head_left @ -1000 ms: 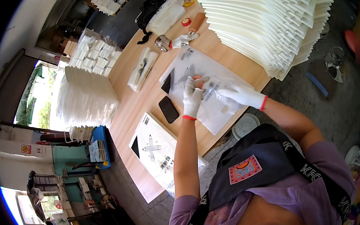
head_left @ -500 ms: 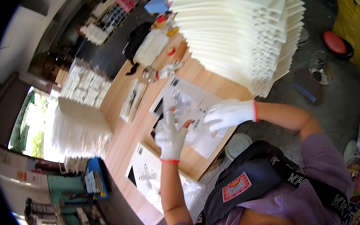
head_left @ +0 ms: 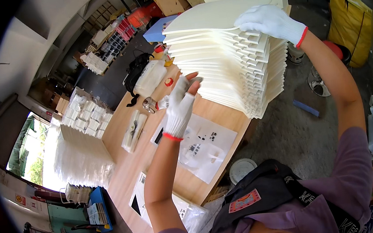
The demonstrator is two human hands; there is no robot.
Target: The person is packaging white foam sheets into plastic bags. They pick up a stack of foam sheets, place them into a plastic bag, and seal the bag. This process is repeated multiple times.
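Note:
My right hand (head_left: 272, 23), in a white knit glove with a red cuff, is on the front corner of the tall stack of cream-white sheets (head_left: 217, 62). Its fingers curl over the edge of the top sheet (head_left: 216, 14). Above the table, in front of the stack, my left hand (head_left: 180, 108) is raised, its fingers apart and nothing seen in them. Bare fingertips show from that glove. Below it, a translucent printed sheet (head_left: 206, 148) with black marks lies flat on the wooden table (head_left: 124, 174), partly hidden by my left hand.
A wrapped white stack (head_left: 80, 149) stands at the left. On the table are a narrow white packet (head_left: 134, 130), a red tape roll (head_left: 168, 81), a black bag (head_left: 138, 73) and a plastic-wrapped packet (head_left: 188, 213). A round white lid (head_left: 243, 170) is below the near edge.
Both hands have left the printed sheet. My right hand has moved up and away to the top of the stack; my left has risen toward the stack's front. The view has shifted too.

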